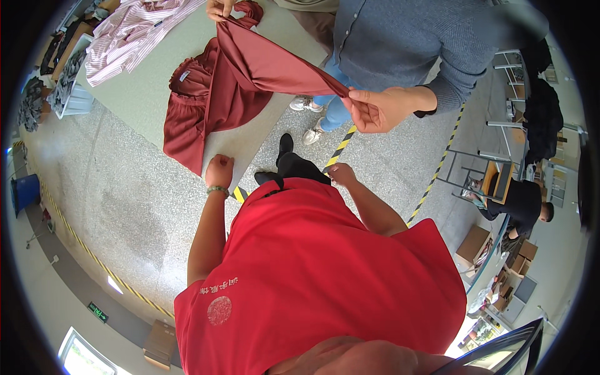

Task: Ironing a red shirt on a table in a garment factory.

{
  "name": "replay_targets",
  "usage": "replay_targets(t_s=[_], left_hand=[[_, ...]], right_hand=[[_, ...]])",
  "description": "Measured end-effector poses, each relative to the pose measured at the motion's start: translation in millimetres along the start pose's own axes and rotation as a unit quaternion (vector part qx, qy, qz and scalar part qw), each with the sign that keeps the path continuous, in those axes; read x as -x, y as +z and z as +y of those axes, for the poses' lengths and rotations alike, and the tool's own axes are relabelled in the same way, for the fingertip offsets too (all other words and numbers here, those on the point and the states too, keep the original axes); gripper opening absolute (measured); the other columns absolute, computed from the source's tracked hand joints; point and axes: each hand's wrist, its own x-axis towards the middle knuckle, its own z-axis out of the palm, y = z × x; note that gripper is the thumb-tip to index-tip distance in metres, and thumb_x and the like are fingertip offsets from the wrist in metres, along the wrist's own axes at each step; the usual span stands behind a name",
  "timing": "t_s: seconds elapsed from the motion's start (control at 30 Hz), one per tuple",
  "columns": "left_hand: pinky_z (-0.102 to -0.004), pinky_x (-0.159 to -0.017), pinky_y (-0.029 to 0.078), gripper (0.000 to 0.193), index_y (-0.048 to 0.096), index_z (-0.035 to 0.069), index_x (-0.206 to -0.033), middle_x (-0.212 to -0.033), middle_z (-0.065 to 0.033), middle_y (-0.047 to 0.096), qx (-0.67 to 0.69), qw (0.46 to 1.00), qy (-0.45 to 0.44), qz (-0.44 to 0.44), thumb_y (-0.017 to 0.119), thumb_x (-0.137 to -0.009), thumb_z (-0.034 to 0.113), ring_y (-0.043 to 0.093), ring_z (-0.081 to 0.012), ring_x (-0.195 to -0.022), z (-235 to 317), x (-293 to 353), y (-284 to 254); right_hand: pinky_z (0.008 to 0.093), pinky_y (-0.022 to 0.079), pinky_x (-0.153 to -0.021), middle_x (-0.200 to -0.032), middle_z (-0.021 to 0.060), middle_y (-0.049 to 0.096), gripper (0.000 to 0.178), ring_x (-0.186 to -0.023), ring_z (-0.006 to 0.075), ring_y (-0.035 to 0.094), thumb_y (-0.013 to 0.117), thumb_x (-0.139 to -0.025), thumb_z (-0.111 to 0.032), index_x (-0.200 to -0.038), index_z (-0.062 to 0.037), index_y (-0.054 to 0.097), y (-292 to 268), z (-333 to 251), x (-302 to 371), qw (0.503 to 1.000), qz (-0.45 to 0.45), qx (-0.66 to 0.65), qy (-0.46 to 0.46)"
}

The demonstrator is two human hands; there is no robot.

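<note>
A dark red satin garment [187, 119] with a ruffled neck opening lies on the grey-green table [134, 87]. A co-worker across from me stretches one part of it taut between two hands. One co-worker's hand [219, 9] pinches it over the table; the other hand [389, 107] grips the far end past the table's edge. My left hand [220, 171], with a beaded bracelet at the wrist, is at the near edge of the table, fingers curled, just below the garment's lower tip. Near my waist hangs my right hand [341, 175], its fingers curled in and nothing visible in them.
A pink striped shirt [134, 37] covers the table's far left. Beyond it stands a light blue crate [76, 94] of grey cloth. Yellow-black tape [340, 147] marks the floor. On the right, another person [522, 203] is near a wooden stool [498, 181] and cardboard boxes [473, 244].
</note>
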Motion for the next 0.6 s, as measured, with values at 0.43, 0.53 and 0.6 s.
replay_targets(t_s=[0.43, 0.53, 0.6], left_hand=[[-0.0417, -0.073, 0.052, 0.026, 0.068, 0.006, -0.091, -0.090, -0.0139, 0.068, 0.021, 1.000, 0.013, 0.019, 0.071, -0.081, 0.030, 0.067, -0.0319, -0.083, -1.7, 4.2, 0.6], [-0.0417, -0.073, 0.052, 0.025, 0.068, 0.006, -0.091, -0.090, -0.0137, 0.068, 0.022, 0.999, 0.008, 0.030, 0.071, -0.081, 0.029, 0.067, -0.0319, -0.083, -8.2, 3.4, 2.3], [-0.0418, -0.073, 0.052, 0.024, 0.068, 0.007, -0.090, -0.089, -0.0131, 0.068, 0.026, 0.999, 0.010, 0.021, 0.071, -0.081, 0.030, 0.067, -0.0315, -0.083, -7.1, 2.0, 3.8]], right_hand=[[0.0303, 0.053, -0.056, -0.071, 0.0063, 0.069, 0.020, -0.061, 0.0154, 0.068, 0.063, -0.086, -0.024, -0.085, -0.0050, 0.070, -7.7, -7.0, 1.7, 1.000, -0.007, -0.005, 0.004], [0.0393, 0.053, -0.065, -0.072, 0.0105, 0.069, 0.021, -0.070, 0.0256, 0.068, 0.060, -0.082, -0.027, -0.077, -0.0091, 0.071, -6.7, -9.5, 6.0, 0.999, -0.004, -0.037, 0.004], [0.0438, 0.053, -0.070, -0.073, 0.0126, 0.069, 0.022, -0.074, 0.0307, 0.068, 0.059, -0.079, -0.029, -0.074, -0.0111, 0.072, -3.5, 6.7, 3.6, 0.999, -0.004, -0.051, 0.003]])
